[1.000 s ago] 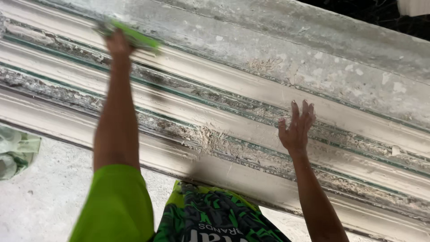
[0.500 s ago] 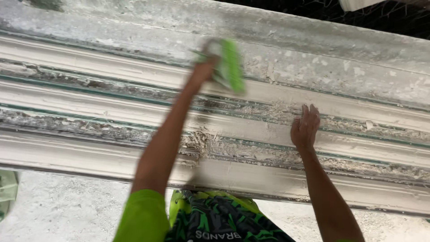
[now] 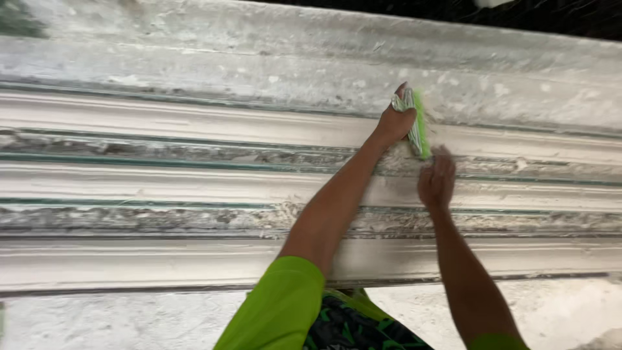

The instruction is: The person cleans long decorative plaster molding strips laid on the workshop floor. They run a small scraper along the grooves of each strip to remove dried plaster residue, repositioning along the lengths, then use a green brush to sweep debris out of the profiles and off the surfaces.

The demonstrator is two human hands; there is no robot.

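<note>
My left hand (image 3: 396, 120) is raised against a long white plaster moulding (image 3: 162, 181) and grips a green flat tool (image 3: 420, 126), which stands on end against the upper ridge. Just below the tool's lower end is my right hand (image 3: 437, 181). It rests on the moulding with its fingers loosely spread and is blurred; nothing shows in it. Both arms come up from the bottom of the view in bright green sleeves (image 3: 278, 308).
The moulding runs across the whole view in several parallel ridges, with rough, flaking grey strips (image 3: 129, 217) between them. Above it lies a rough grey plaster band (image 3: 259, 58), and below it a flat pale surface (image 3: 97, 321). A dark gap (image 3: 551, 16) shows at the top right.
My left hand has swept the green tool rightward along the moulding from far left to right of centre. My right hand has shifted up and now sits just under the tool.
</note>
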